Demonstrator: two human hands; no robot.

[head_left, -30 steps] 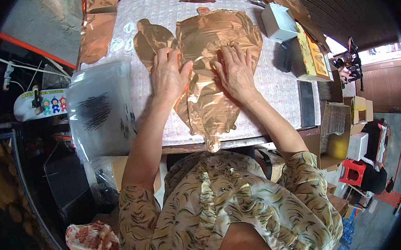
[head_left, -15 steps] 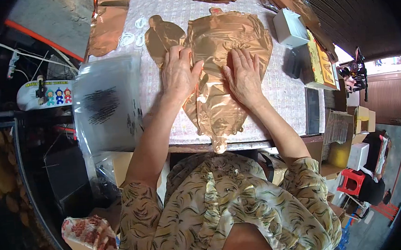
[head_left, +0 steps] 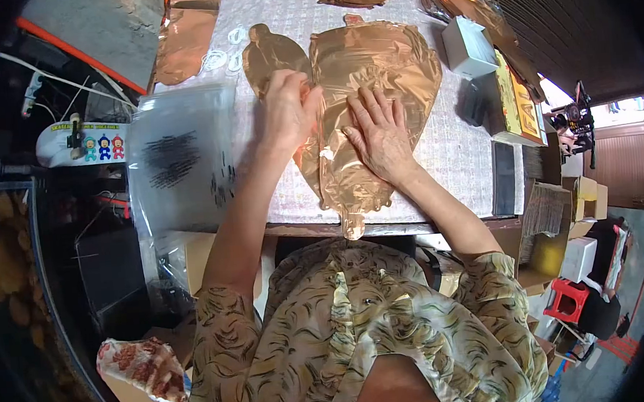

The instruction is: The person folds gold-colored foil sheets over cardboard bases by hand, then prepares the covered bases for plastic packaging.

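Note:
A copper-coloured foil balloon (head_left: 371, 52) lies flat on the cloth-covered table (head_left: 281, 204), its narrow neck at the front edge. To its left a smaller rounded foil part (head_left: 270, 51) lies beside it. My right hand (head_left: 383, 137) rests palm down on the foil with its fingers spread. At the balloon's left edge is my left hand (head_left: 288, 110), its fingers curled and drawn together; what lies between them, if anything, is hidden.
Clear plastic bags (head_left: 177, 155) lie at the left, below coils of white string (head_left: 214, 60). A white box (head_left: 469, 47), a yellow box (head_left: 517, 101) and a dark flat object (head_left: 503, 178) are at the right. More copper foil (head_left: 188, 42) lies at the back.
My left hand has curled its fingers and lifted slightly at the foil's edge. My right hand has shifted left on the foil and spread its fingers. The view has moved a little.

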